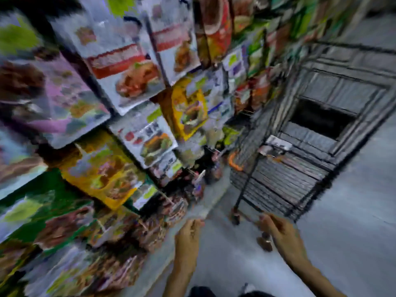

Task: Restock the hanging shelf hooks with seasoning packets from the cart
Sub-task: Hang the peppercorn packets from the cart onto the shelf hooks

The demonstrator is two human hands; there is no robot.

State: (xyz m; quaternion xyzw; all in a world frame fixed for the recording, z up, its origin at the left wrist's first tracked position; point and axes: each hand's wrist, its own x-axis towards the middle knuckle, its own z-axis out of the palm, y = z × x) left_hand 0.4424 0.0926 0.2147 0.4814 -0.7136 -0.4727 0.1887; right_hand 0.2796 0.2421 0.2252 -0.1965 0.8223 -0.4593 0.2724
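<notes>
Seasoning packets (128,67) hang in rows across the left half of the frame. The black wire cart (310,146) stands at the right. At bottom centre the left hand (188,231) and right hand (280,232) reach forward. Through the blur I cannot tell whether their fingers grasp anything.

Hanging packets (126,67): left, in rows on shelf (159,264). Cart (310,133): right, on floor (353,232), beside shelf. Left hand (188,232), right hand (278,230): foreground, before cart.

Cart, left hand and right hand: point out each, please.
cart (285,179), head view, wire side wall.
left hand (188,234), head view, back of hand.
right hand (280,231), head view, back of hand.
</notes>
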